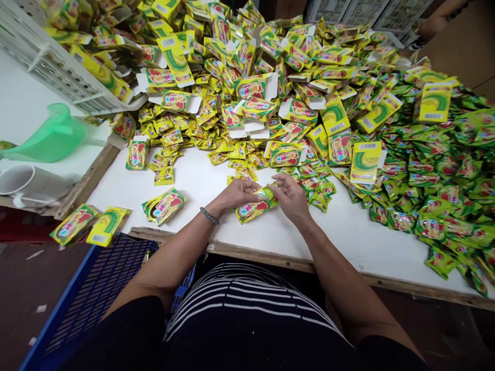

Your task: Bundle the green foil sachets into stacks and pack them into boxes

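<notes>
Low over the white tabletop, a yellow-green candy box [252, 210] with a watermelon print lies tilted between my two hands. My left hand [240, 195] is closed on its upper side, thumb and fingers pinching near the middle. At the box's right end, my right hand [291, 198] has its fingers bent and closed around the edge; whether a flap or a small packet is also between them is hidden. Just behind my right hand lie green candy packets [319, 193]. To the left, another candy box [164, 207] lies by itself.
Yellow candy packets [204, 111] and many open boxes [251, 87] are heaped behind, with a green packet pile [433, 175] at right. A white crate [42, 62], green scoop [54, 135] and white mug [34, 185] stand left. A blue crate [93, 288] sits below the wooden edge.
</notes>
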{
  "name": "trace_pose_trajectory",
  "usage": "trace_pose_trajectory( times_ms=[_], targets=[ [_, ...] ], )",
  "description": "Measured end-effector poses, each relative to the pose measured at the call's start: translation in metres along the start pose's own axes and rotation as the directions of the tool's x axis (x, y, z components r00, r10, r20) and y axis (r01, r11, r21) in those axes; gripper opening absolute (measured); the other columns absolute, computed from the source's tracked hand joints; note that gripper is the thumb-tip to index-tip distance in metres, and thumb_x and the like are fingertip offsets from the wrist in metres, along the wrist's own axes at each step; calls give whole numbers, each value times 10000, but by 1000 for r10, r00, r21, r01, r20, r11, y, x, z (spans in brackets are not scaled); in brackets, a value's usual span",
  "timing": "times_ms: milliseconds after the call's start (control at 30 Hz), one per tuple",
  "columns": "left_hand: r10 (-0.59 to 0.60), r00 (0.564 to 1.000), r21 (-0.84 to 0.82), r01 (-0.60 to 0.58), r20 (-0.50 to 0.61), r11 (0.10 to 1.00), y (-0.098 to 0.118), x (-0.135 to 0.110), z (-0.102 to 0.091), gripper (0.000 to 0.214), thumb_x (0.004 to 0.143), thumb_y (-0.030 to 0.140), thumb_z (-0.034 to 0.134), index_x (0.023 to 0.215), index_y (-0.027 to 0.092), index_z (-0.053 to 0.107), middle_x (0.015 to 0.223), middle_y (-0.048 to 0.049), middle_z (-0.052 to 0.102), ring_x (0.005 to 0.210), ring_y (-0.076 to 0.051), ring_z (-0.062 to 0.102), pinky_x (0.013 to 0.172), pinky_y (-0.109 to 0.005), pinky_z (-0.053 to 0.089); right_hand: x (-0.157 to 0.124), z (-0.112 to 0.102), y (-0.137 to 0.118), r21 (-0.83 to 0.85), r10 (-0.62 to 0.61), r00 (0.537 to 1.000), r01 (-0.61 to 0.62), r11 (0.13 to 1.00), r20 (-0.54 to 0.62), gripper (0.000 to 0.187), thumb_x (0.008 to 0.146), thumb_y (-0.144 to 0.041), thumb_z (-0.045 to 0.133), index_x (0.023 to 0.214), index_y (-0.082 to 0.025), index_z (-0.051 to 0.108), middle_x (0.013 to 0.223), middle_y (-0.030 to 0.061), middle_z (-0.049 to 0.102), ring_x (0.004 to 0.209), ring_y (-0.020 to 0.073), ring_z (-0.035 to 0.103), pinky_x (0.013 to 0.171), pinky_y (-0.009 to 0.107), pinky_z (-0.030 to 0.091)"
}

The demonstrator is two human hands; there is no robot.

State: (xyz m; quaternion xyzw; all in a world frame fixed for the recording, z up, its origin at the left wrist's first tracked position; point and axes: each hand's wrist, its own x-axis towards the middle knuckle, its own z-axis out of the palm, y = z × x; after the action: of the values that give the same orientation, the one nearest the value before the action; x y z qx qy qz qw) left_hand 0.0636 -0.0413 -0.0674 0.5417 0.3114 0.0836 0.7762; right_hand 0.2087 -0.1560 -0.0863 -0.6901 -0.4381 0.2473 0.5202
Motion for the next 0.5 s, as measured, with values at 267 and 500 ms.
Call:
trace_pose_trajectory(
  times_ms=[267, 500],
  targets=[
    [-2, 1000, -116, 1, -9, 993, 4, -1, 0, 493, 477, 251, 927, 872, 83, 683, 726, -27, 721, 626, -100, 642, 632, -221, 487, 2, -10, 0, 265, 96, 995, -96, 959, 14, 532, 659, -453, 778, 1077, -240, 527, 804, -23, 606, 710, 145, 602, 699, 322, 527],
    [15, 1000, -109, -13, 23, 994, 0, 1, -1, 497, 468, 217, 926, 882, 83, 687, 762, -43, 731, 653, -106, 660, 675, -239, 510, 0, -6, -4, 88, 20, 999, -16, 996, -43, 449, 711, -441, 741, 1048, -233, 530, 800, -11, 611, 715, 160, 602, 728, 352, 529]
  ],
)
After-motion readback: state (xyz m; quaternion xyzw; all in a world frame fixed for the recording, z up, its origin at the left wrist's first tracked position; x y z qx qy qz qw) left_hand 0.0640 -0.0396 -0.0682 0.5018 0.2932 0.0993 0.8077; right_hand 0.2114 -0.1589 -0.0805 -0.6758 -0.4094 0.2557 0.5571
